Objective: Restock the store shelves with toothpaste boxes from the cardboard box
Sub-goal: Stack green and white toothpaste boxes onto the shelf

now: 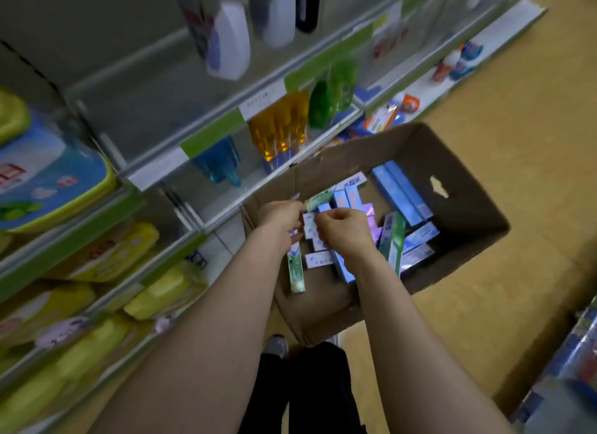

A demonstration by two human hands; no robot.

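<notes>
Down on the shop floor (517,94), just beside the shelves (210,133), the cardboard box (458,162) stands open, and the head view looks straight into it. Both of the person's arms reach down inside. The left hand (281,215) has its fingers curled round the top end of a green toothpaste box (296,272), which hangs lengthwise along the near left wall of the cardboard box. The right hand (344,231) is close beside it, fingers bent over a cluster of small white packets. Whether it pinches one I cannot tell, since the fingertips are tucked under and the picture is blurred.

By my reckoning this is a picking-up step with much left to do. Plenty of toothpaste boxes (400,191) lie in the cardboard box, covering most of its bottom. The nearest shelves carry bottles (281,126) in orange, blue and green and, lower down, yellow packs (106,256). I can make out no row of toothpaste there, so how much has been stocked cannot be judged from here.

The toothpaste boxes look like slim, light card packets, long and rectangular, in pale blue, white, green and shiny purple. They lie loose and criss-crossed, not stacked, some flat and some leaning on edge against their neighbours.
</notes>
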